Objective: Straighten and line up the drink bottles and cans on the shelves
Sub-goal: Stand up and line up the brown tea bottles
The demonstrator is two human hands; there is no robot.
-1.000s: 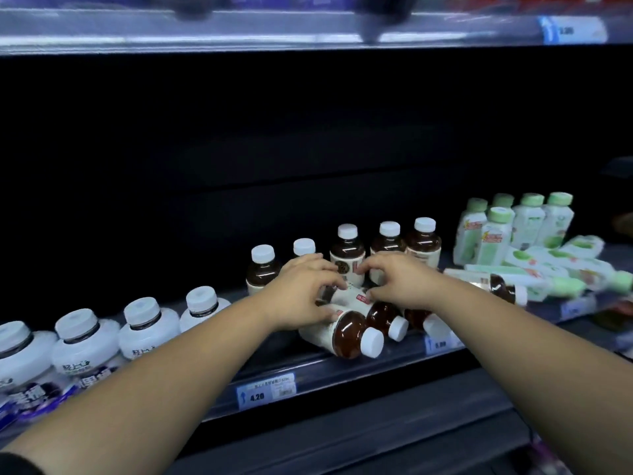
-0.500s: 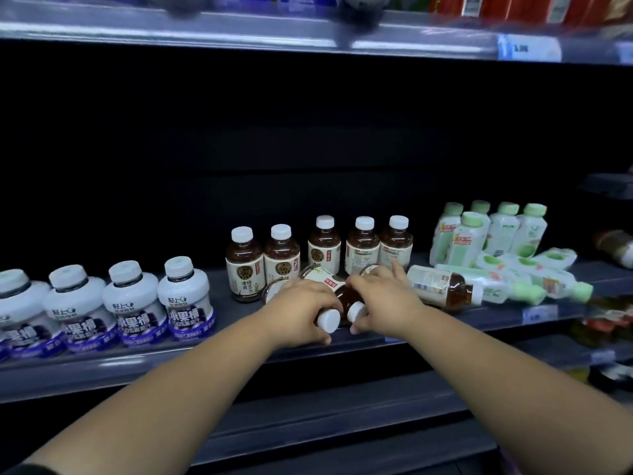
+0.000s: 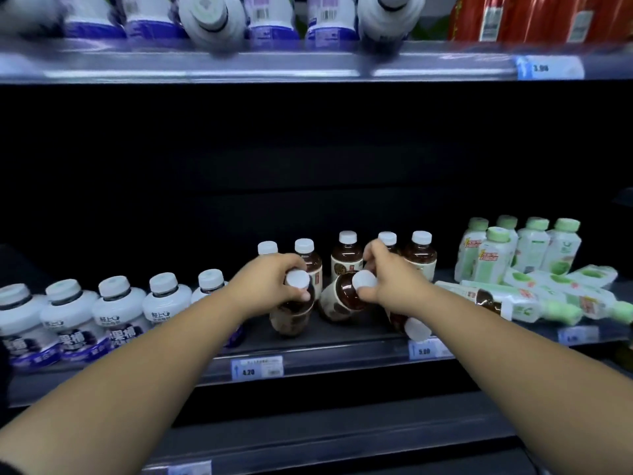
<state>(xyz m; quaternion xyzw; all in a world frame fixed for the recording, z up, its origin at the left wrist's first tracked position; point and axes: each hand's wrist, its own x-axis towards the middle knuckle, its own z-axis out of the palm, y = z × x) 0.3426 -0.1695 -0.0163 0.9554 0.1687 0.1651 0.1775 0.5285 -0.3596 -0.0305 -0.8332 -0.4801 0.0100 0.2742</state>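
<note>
Both hands are on brown tea bottles at the middle of the shelf (image 3: pixel 342 359).

- Left hand (image 3: pixel 270 284): fingers clamped round the neck of the left bottle (image 3: pixel 291 317), just under the cap. The bottle is near upright with its base on the shelf and its cap tipped slightly toward us.
- Right hand (image 3: pixel 388 286): fingers clamped round the neck of the right bottle (image 3: pixel 337 299). This one is clearly tilted, base down-left and cap up-right, so its long axis is well off vertical.
- The key relation is that the right bottle's base points at the left bottle, with only a narrow gap between the bodies. We'd swing its base right as it stands up, not left.
- A third bottle (image 3: pixel 412 329) lies on its side under the right wrist, cap hanging at the front lip. We judge it could roll off if the wrist drops, and the right hand is nearer to it.
- The back row (image 3: pixel 347 258) of five stands upright just behind both hands, so there's little room to push back. The open room is in front, between that row and the lip.
- White bottles (image 3: pixel 120 303) crowd the left and fallen green bottles (image 3: pixel 555 296) the right, so there's no slack sideways.

Our judgement is to finish uprighting these two in front of the back row, then take the third.
</note>
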